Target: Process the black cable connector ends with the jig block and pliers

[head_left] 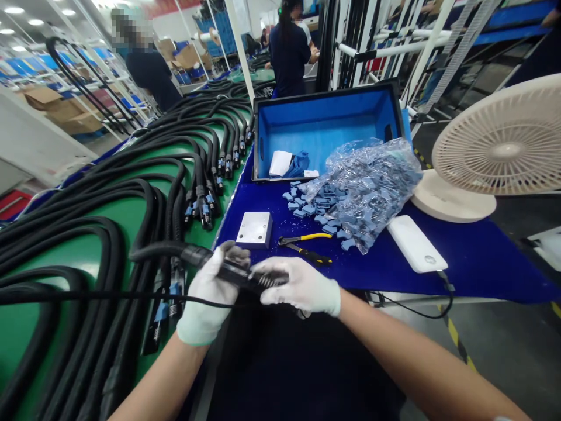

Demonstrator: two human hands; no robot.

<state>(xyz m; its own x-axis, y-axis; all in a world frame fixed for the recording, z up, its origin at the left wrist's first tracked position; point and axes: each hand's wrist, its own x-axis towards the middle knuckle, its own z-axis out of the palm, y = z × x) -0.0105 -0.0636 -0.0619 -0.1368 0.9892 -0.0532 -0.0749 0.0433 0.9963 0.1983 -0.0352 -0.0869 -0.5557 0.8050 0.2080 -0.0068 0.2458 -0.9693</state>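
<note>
Both gloved hands, left (208,298) and right (302,286), grip the black hose's end (245,275), near the metal block (254,229). It looks bendy and heavy (maybe floppy), so hold its hard tip.

1. At 7 to 8 o'clock, my left hand (207,298) wears a thin white fabric glove with greyish smudging on its fingers (236,254).
2. That glove's cuff (193,331) is tinted pale mint green.
3. At 5 o'clock, my right hand (303,285) wears a matching white glove, its snug cuff (332,297) faintly greenish.
4. My forearms, reaching toward 7 and 4 o'clock, are bare above the cuffs.
</note>
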